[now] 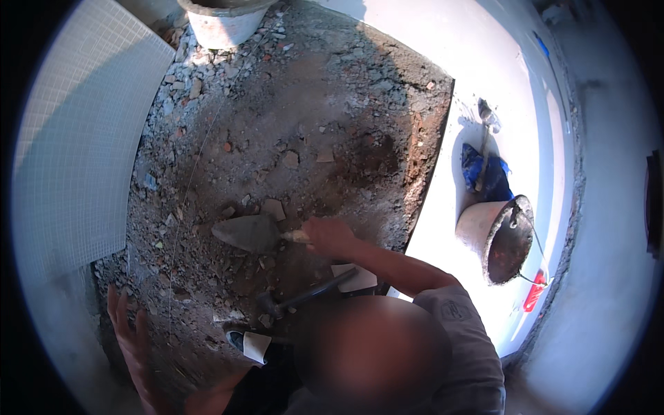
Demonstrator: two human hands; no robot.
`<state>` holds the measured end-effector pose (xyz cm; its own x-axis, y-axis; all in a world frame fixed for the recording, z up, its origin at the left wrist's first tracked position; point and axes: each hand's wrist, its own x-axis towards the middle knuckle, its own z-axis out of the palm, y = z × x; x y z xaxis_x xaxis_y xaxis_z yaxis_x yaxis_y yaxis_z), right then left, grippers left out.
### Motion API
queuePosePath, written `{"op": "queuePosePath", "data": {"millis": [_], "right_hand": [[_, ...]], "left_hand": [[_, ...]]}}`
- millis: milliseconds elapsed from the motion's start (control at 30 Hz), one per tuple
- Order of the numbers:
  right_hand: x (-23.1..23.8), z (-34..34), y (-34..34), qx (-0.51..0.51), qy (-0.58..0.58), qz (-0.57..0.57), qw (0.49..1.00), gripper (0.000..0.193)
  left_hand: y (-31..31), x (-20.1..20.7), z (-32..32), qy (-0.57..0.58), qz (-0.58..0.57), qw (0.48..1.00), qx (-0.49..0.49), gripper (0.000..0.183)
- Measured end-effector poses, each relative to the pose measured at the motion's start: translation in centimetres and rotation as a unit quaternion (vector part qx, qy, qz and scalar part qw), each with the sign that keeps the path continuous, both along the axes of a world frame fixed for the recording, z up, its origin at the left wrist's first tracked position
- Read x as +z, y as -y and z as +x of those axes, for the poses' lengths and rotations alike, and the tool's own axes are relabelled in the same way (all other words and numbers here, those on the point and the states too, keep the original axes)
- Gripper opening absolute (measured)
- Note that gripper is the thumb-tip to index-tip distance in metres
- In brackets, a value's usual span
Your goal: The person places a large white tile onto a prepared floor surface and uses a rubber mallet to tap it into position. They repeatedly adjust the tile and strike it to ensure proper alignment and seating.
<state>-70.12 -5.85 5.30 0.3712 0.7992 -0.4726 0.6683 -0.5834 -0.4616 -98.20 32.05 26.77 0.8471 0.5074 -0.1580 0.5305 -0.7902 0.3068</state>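
My right hand (330, 236) is wrapped round the pale handle of a pointed trowel (247, 234). Its grey blade lies low over the rubble ground, pointing left. My left hand (130, 330) is raised at the lower left with its fingers spread, and nothing shows in it. A hammer (306, 295) with a dark handle rests nearer to me, its head to the left. Just beyond the trowel blade lies a flat beige fragment (274, 209).
A thin string (181, 228) runs across the rubble. White gridded tiling (83, 159) borders it on the left. On the white surface at right are a tipped bucket (477, 228), a blue bag (492, 180) and a long-handled tool (484, 145). Another bucket (225, 28) stands at the far end.
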Motion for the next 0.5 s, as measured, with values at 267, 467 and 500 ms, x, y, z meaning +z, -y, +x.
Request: {"op": "queuePosePath", "data": {"millis": [267, 467, 500], "right_hand": [[4.7, 14.8, 14.8, -0.340, 0.148, 0.042, 0.928, 0.044], [1.7, 31.2, 17.0, -0.381, 0.269, -0.137, 0.874, 0.027], [0.7, 30.7, 16.7, -0.363, 0.242, -0.146, 0.888, 0.027]], "left_hand": [[8.7, 1.1, 5.8, 0.020, -0.108, 0.993, -0.043, 0.044], [7.9, -3.4, 7.7, -0.063, -0.083, 0.994, -0.044, 0.040], [7.8, -3.3, 8.0, -0.077, -0.073, 0.994, -0.035, 0.040]]}}
